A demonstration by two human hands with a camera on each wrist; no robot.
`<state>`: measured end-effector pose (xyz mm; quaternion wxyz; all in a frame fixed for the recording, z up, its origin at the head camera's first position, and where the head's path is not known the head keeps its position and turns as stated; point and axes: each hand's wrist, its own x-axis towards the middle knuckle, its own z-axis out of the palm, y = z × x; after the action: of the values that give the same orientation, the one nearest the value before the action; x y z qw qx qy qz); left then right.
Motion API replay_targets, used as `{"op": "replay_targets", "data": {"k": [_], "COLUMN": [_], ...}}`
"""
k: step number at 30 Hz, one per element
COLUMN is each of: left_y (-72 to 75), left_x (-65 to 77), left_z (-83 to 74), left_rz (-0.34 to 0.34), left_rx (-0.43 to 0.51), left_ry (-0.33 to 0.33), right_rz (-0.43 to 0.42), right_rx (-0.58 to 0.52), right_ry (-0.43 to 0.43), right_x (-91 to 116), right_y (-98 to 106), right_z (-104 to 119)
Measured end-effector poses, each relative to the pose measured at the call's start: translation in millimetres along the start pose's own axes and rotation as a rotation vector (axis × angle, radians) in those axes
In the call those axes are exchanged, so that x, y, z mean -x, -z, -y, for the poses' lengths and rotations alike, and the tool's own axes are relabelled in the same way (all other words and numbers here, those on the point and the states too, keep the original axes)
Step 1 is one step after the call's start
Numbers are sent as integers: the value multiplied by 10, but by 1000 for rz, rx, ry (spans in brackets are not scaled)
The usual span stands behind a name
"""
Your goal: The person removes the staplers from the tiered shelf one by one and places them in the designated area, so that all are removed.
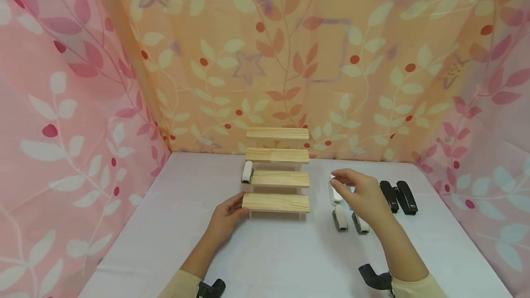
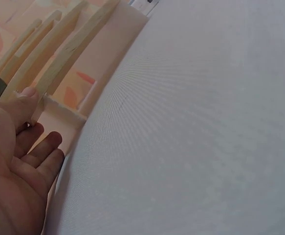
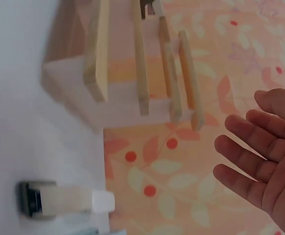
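Note:
A stepped display rack (image 1: 275, 202) with light wooden boards and white supports stands at the table's middle. My left hand (image 1: 227, 215) grips the left end of its lowest board, the thumb (image 2: 29, 93) against the board and the other fingers below it by the side support. One white stapler (image 1: 247, 172) stands at the left end of the second board from the bottom. My right hand (image 1: 362, 192) hovers over several white staplers (image 1: 340, 218) right of the rack, its fingers loosely bent and holding nothing. It partly hides the staplers beneath, including something light blue.
Two black staplers (image 1: 407, 197) lie to the right of my right hand. A white cloth covers the table (image 1: 269, 256). Patterned fabric hangs at the back (image 1: 215, 105) and along both sides, close behind the rack.

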<state>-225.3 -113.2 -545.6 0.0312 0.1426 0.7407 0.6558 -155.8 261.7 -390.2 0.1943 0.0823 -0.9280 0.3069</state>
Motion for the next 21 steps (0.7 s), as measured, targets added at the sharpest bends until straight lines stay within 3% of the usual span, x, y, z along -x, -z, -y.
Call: {"op": "replay_targets", "data": {"k": [12, 21], "left_y": [-12, -9], "left_x": [-5, -5], "left_z": [-19, -14], "left_rz": [5, -10], "left_rx": [0, 5], "left_ry": [21, 24], "right_rz": [-3, 27], "right_rx": [-160, -246], "right_ry": [92, 82], "right_x": [-237, -387], "right_y": [-395, -715], "right_z": [328, 528]}}
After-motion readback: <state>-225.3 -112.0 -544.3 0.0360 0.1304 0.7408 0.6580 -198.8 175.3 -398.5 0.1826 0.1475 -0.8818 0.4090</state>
